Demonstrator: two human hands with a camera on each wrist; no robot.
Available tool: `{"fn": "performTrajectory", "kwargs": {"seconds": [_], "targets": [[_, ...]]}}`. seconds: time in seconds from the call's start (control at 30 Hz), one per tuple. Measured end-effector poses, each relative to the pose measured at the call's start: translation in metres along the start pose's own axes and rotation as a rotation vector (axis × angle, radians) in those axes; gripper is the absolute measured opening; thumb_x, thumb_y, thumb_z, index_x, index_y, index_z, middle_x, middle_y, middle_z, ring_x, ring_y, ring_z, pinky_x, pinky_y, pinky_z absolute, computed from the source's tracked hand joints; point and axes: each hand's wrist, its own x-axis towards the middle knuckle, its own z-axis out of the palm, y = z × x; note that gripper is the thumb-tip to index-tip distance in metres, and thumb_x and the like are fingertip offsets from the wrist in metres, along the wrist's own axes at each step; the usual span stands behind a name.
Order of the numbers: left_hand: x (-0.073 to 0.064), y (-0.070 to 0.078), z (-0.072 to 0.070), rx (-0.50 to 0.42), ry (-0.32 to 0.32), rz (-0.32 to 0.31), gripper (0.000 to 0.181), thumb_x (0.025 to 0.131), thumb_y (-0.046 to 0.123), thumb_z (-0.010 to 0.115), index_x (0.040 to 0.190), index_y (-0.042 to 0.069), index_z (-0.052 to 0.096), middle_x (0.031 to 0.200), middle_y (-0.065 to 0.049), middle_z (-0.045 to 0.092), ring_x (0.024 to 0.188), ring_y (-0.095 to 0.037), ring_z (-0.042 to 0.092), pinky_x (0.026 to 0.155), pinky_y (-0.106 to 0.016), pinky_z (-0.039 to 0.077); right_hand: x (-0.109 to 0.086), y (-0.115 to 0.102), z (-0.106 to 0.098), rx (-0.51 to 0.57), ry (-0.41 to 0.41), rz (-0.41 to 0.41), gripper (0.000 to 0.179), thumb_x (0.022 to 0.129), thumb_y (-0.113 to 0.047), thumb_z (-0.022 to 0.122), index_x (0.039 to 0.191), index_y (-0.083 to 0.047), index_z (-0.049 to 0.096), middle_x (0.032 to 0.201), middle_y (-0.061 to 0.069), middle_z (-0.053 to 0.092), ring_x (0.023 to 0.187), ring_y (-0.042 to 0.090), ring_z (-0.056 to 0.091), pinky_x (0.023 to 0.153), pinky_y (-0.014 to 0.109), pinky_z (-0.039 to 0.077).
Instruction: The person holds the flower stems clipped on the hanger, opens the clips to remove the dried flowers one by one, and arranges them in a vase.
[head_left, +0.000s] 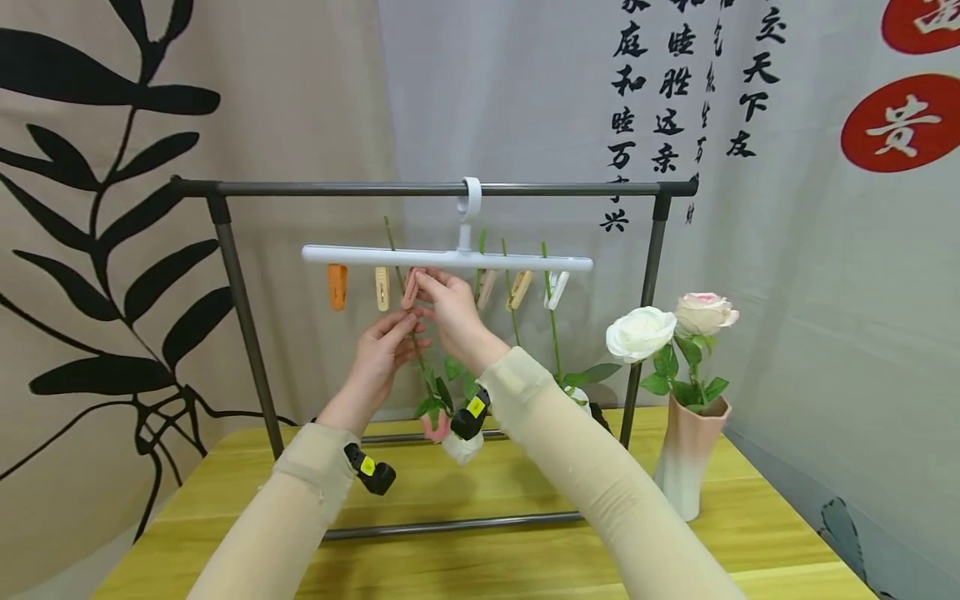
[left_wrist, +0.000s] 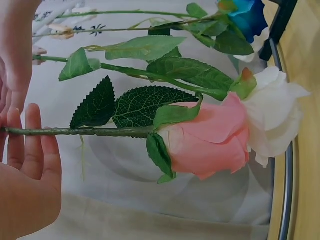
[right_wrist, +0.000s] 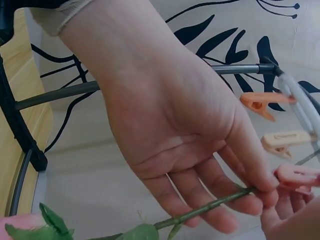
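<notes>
A white hanger (head_left: 442, 258) with several clothespins hangs from the dark rail. My right hand (head_left: 453, 312) pinches the pink clothespin (head_left: 409, 287) under its bar; in the right wrist view its fingertips are beside that pin (right_wrist: 300, 176). Just below, my left hand (head_left: 386, 350) pinches the green stem (right_wrist: 210, 205) of a pink rose (left_wrist: 207, 137) between thumb and forefinger, the other fingers along the stem. The bloom hangs head down. The stem passes up by the pink clothespin; whether the pin's jaws clasp it I cannot tell.
More upside-down flowers hang to the right, among them a white rose (left_wrist: 275, 112) and a blue one (left_wrist: 249, 20). An orange clothespin (head_left: 337, 287) and a beige one (head_left: 382, 289) hang to the left. A vase (head_left: 690, 450) of roses stands right of the rack on the wooden table (head_left: 750, 517).
</notes>
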Motion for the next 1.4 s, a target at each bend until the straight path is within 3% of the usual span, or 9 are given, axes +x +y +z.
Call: {"fn": "performTrajectory", "kwargs": {"seconds": [0.1, 0.3, 0.47, 0.67, 1.0, 1.2, 1.4], "targets": [[0.001, 0.0, 0.003, 0.014, -0.003, 0.002, 0.01, 0.098, 0.024, 0.061, 0.099, 0.016, 0.068, 0.089, 0.001, 0.069, 0.079, -0.016, 0.07, 0.078, -0.031, 0.053, 0.003, -0.001, -0.003, 0.0, 0.012, 0.002, 0.025, 0.101, -0.011, 0.053, 0.118, 0.005, 0.058, 0.108, 0.015, 0.063, 0.099, 0.029, 0.061, 0.083, 0.031, 0.051], [0.002, -0.004, 0.007, 0.007, -0.002, 0.005, 0.01, 0.098, 0.021, 0.061, 0.098, 0.016, 0.068, 0.088, 0.002, 0.069, 0.077, -0.016, 0.07, 0.078, -0.033, 0.053, 0.004, -0.001, -0.007, -0.042, 0.057, 0.023, 0.031, 0.1, -0.01, 0.055, 0.127, 0.004, 0.056, 0.122, 0.015, 0.062, 0.098, 0.018, 0.06, 0.089, 0.034, 0.051], [-0.001, -0.009, 0.005, 0.029, 0.014, -0.01, 0.011, 0.098, 0.023, 0.061, 0.098, 0.017, 0.069, 0.087, 0.003, 0.069, 0.075, -0.012, 0.07, 0.08, -0.034, 0.053, 0.004, -0.002, -0.004, -0.036, 0.063, 0.008, 0.026, 0.099, -0.007, 0.056, 0.122, 0.006, 0.058, 0.112, 0.012, 0.064, 0.092, 0.016, 0.061, 0.086, 0.033, 0.052], [-0.011, -0.019, -0.002, 0.082, 0.006, -0.059, 0.021, 0.096, 0.028, 0.063, 0.11, 0.013, 0.069, 0.091, 0.002, 0.069, 0.079, -0.012, 0.07, 0.084, -0.036, 0.052, 0.005, -0.003, -0.004, -0.011, 0.062, -0.015, 0.015, 0.098, -0.005, 0.056, 0.109, 0.004, 0.061, 0.103, 0.013, 0.065, 0.083, 0.016, 0.063, 0.083, 0.035, 0.054], [-0.032, -0.042, -0.015, 0.113, 0.024, -0.127, 0.026, 0.096, 0.027, 0.064, 0.115, 0.009, 0.069, 0.091, 0.002, 0.069, 0.082, -0.017, 0.07, 0.076, -0.03, 0.054, 0.003, -0.004, -0.005, -0.035, 0.035, -0.021, 0.019, 0.099, -0.006, 0.055, 0.112, 0.006, 0.06, 0.094, 0.006, 0.063, 0.079, 0.015, 0.062, 0.082, 0.035, 0.054], [-0.044, -0.052, -0.019, 0.107, 0.005, -0.142, 0.031, 0.096, 0.026, 0.063, 0.119, 0.005, 0.067, 0.093, 0.002, 0.069, 0.082, -0.018, 0.07, 0.076, -0.033, 0.055, 0.004, -0.004, -0.004, -0.009, 0.045, -0.001, 0.023, 0.099, -0.006, 0.054, 0.119, 0.007, 0.057, 0.108, 0.013, 0.065, 0.081, 0.015, 0.062, 0.082, 0.034, 0.054], [-0.054, -0.056, -0.022, 0.068, 0.019, -0.144, 0.019, 0.097, 0.022, 0.062, 0.107, 0.008, 0.07, 0.09, -0.001, 0.07, 0.08, -0.02, 0.071, 0.078, -0.039, 0.056, 0.004, -0.001, -0.004, 0.005, 0.019, 0.01, 0.028, 0.101, -0.007, 0.052, 0.124, 0.007, 0.054, 0.118, 0.017, 0.061, 0.086, 0.015, 0.06, 0.086, 0.034, 0.052]]}}
